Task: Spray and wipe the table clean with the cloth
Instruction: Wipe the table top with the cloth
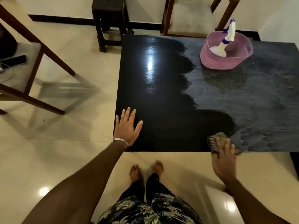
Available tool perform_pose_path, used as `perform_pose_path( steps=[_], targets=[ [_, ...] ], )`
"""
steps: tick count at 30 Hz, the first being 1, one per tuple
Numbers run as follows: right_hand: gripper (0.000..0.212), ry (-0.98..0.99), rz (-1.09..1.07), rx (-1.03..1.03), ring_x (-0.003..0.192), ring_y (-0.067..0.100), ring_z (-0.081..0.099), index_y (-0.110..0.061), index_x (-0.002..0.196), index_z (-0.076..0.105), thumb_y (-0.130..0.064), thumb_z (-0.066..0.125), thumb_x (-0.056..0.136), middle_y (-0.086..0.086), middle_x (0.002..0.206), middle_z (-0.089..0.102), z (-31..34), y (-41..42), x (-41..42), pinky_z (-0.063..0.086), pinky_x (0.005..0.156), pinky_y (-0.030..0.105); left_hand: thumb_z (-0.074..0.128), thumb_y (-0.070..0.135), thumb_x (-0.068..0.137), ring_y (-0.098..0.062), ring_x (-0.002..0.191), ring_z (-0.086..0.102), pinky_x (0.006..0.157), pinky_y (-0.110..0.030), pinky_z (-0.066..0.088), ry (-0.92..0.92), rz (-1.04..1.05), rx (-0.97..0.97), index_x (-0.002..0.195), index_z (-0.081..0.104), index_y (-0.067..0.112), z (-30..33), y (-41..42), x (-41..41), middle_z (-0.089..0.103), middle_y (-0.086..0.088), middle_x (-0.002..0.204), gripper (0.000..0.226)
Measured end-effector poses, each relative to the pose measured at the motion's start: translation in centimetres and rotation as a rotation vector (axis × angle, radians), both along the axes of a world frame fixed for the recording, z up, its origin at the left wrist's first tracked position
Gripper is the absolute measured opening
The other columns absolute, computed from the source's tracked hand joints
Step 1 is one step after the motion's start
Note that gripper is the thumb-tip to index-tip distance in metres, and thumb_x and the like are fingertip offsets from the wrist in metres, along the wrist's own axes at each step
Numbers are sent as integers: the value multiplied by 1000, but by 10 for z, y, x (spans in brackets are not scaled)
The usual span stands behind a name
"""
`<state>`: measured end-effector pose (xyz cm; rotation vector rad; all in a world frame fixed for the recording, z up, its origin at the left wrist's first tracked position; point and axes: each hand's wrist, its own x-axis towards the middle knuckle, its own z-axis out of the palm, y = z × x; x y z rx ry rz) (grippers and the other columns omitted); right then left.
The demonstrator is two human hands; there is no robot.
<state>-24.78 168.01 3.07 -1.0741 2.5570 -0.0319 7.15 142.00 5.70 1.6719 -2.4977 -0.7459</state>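
Note:
The black table point(161, 97) fills the middle of the head view. Its left half is glossy black, while its right half looks grey and streaked with wet smears. My left hand point(127, 126) lies flat on the table's near left corner, fingers spread. Near the front edge, my right hand point(224, 157) presses a dark striped cloth point(215, 139) onto the table, with the fingers laid over the cloth; this part is motion-blurred. A white spray bottle point(226, 39) with a blue nozzle leans inside a pink basket point(215, 62) at the far right of the table.
A dark wooden stool point(110, 21) stands beyond the table's far left corner. A wooden chair point(191, 15) stands behind the table, and another chair frame point(32, 67) is on the left over the glossy tiled floor. My bare feet point(145, 170) are at the table's front edge.

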Motion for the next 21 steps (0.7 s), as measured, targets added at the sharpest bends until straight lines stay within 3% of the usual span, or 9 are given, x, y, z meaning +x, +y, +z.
perform_pose_path(
  steps=[3, 5, 9, 13, 18, 21],
  targets=[
    [70, 23, -173, 2, 150, 44, 4, -22, 159, 17, -41, 31, 92, 18, 165, 8, -3, -18, 10, 9, 119, 62, 18, 59, 92, -22, 150, 2, 120, -46, 2, -3, 10, 12, 153, 19, 22, -3, 5, 6, 11, -2, 162, 71],
    [67, 18, -141, -40, 150, 43, 0, -26, 158, 13, -37, 40, 98, 16, 165, 5, -6, -39, 59, 6, 121, 58, 17, 60, 91, -22, 150, 1, 120, -46, 2, -10, 21, 20, 153, 19, 23, -5, 8, 11, 10, -2, 162, 72],
    [68, -76, 223, -99, 151, 33, -12, -37, 156, 3, -44, 26, 92, 6, 166, -6, 0, -83, 194, -6, 121, 52, 15, 61, 90, -20, 150, 0, 120, -46, 4, 1, 32, 13, 153, 18, 24, -6, 13, 18, 9, -1, 162, 73],
    [67, -154, 707, -4, 150, 29, -21, -34, 157, 1, -45, 37, 101, 3, 167, -8, 4, -129, 276, -4, 122, 54, 16, 61, 90, -19, 150, -2, 119, -44, -2, 20, 47, 11, 153, 15, 25, -3, 14, 24, 6, 0, 163, 73],
    [61, -183, 830, 29, 149, 21, -23, -35, 157, 8, -44, 33, 102, -3, 165, -14, 7, -127, 235, -12, 122, 46, 15, 63, 89, -20, 150, 0, 119, -46, 0, 13, 35, 8, 153, 17, 24, 1, 9, 22, 9, -2, 162, 75],
    [65, -173, 655, 5, 148, 16, -26, -42, 156, 3, -45, 34, 100, -9, 163, -21, 5, -95, 167, -12, 121, 43, 10, 66, 85, -21, 150, 1, 120, -47, 1, 33, -15, -6, 153, 19, 22, 3, 11, 4, 11, -3, 162, 81]
  ],
)
